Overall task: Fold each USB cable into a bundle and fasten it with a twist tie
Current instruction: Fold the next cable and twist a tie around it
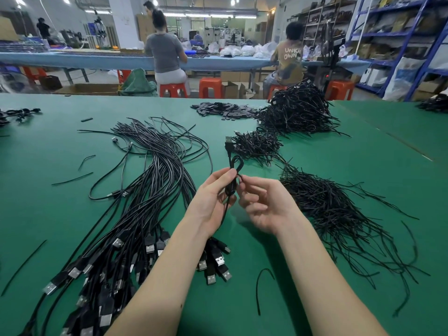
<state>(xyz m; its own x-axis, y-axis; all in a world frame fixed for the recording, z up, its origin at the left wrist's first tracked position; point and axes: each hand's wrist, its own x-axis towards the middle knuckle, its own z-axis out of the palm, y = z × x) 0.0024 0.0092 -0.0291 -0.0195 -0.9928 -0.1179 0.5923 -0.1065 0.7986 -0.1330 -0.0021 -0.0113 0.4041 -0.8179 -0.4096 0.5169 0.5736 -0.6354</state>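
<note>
Hands work close together above the green tabletop (339, 190): the left hand (213, 197) grips a folded cable (231, 180) so its loops stay bunched, while the right hand (261, 204) pinches a twist tie (240, 176) at the bundle's waist, apparently to fasten it. No containers; loose ties (339, 209) lie heaped at the right.
</note>
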